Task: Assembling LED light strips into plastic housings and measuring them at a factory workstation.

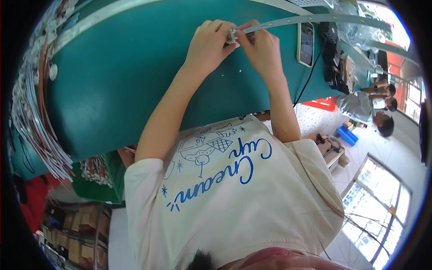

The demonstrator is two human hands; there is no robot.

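Note:
Over the far part of the green table, my two hands almost meet. My left hand (209,45) is closed, pinching a small whitish piece (231,36) that looks like a connector or end cap; its exact kind is too small to tell. Close beside it, my right hand (262,49) is closed on the end of a long, thin LED strip (310,18) dotted with small yellow spots. The strip's end touches or nearly touches the whitish piece. From my right hand the strip arches off to the far right.
Bundled wires or strips (40,112) lie along the table's left side. A phone (305,44) rests right of my hand, near a black device (331,49) with a cable. A green crate (114,180) stands below the table at left. Other people (360,108) sit at far right.

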